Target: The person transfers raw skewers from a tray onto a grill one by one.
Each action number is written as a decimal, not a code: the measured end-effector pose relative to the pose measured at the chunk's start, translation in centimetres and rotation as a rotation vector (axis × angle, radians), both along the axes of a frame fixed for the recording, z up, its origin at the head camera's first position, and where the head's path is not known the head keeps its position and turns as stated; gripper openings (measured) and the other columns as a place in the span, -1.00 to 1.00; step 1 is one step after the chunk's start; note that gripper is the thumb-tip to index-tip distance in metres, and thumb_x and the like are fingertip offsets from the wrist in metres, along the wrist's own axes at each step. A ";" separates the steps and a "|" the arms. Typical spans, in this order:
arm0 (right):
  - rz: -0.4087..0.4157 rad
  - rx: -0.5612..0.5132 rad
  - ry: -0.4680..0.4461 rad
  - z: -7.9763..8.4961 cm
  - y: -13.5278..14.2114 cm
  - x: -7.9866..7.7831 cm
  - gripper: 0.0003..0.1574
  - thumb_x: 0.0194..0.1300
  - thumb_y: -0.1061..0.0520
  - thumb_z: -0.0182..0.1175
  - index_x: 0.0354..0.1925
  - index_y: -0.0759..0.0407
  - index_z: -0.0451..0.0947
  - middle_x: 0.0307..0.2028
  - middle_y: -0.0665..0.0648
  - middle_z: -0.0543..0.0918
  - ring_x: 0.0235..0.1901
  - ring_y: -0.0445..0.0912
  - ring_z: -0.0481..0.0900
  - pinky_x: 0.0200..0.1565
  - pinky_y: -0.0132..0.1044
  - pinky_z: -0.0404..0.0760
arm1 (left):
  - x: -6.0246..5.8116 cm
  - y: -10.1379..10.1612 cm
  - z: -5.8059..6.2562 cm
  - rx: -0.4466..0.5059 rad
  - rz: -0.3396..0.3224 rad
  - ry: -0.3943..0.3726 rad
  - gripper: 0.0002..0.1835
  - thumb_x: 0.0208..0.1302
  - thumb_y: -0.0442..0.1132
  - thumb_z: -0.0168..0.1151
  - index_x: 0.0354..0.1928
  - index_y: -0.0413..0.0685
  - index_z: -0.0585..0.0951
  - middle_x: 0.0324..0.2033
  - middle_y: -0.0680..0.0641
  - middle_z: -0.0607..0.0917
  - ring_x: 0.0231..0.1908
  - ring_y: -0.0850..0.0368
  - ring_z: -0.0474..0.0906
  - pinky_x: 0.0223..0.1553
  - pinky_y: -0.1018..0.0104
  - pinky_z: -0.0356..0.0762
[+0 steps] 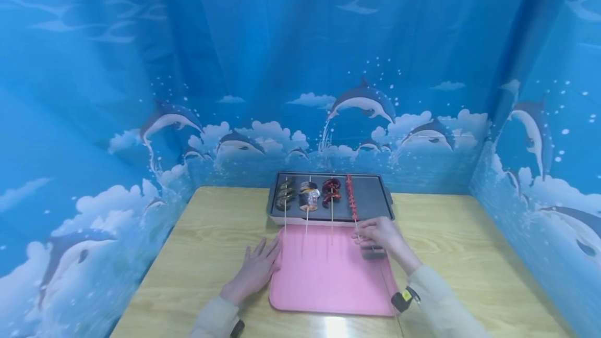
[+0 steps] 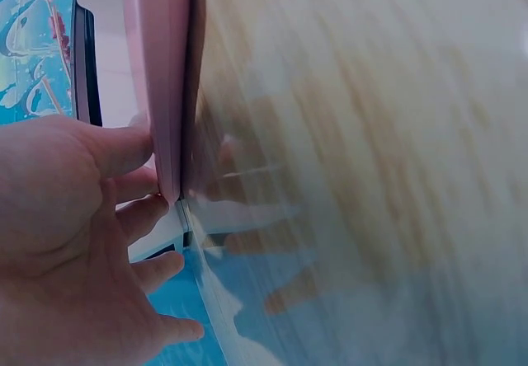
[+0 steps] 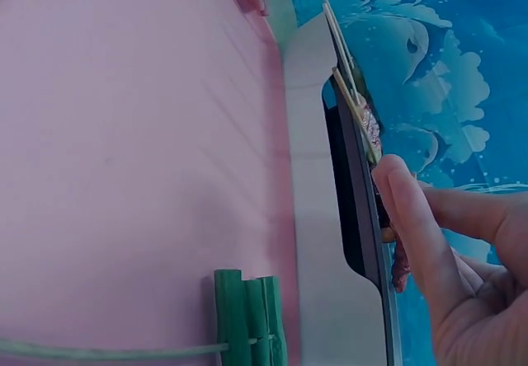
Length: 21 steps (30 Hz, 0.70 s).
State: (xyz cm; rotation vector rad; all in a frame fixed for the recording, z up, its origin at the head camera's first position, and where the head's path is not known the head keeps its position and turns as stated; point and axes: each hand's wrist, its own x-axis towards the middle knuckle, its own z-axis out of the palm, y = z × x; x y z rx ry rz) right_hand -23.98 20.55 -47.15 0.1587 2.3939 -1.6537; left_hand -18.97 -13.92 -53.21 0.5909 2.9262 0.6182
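Note:
My right hand [image 1: 382,236] pinches the bare stick of a skewer with small red pieces [image 1: 350,197], which lies over the right half of the grill plate [image 1: 371,200]. My left hand [image 1: 255,267] has its fingers spread, touching the left edge of the pink tray [image 1: 328,286]. From the left wrist, its thumb [image 2: 124,147] shows against the tray's side. A skewer with green pieces [image 3: 231,316] lies in the tray under my right hand, its stick passing over the front edge.
Three more skewers lie across the grill, sticks over the tray: dark green slices [image 1: 285,194], a thick brown-and-white piece [image 1: 308,197] and a dark red curled piece [image 1: 331,192]. Behind the wooden table [image 1: 206,239] hangs a blue dolphin curtain [image 1: 281,67].

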 end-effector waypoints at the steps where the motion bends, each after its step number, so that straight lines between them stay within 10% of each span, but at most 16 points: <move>1: 0.007 -0.001 -0.005 -0.1 0.0 -0.2 -0.59 0.36 0.22 0.30 0.07 0.49 0.60 -0.28 0.27 0.80 -0.46 -0.05 0.78 -0.20 0.00 0.78 | 0.0 0.0 -0.1 -0.001 0.000 0.002 -0.41 0.55 -0.13 0.02 0.50 -0.22 0.27 0.54 -0.20 0.20 0.51 -0.40 -0.02 0.37 -0.59 -0.20; 21: -0.005 -0.023 0.064 -1.9 -0.1 -0.9 -0.58 0.46 0.11 0.22 -0.01 0.50 0.57 -0.35 0.37 0.76 -0.51 0.05 0.76 -0.36 -0.05 0.79 | 0.0 0.3 0.2 -0.019 0.018 -0.019 -0.41 0.56 -0.12 0.00 0.52 -0.19 0.25 0.55 -0.18 0.18 0.52 -0.39 -0.03 0.39 -0.57 -0.20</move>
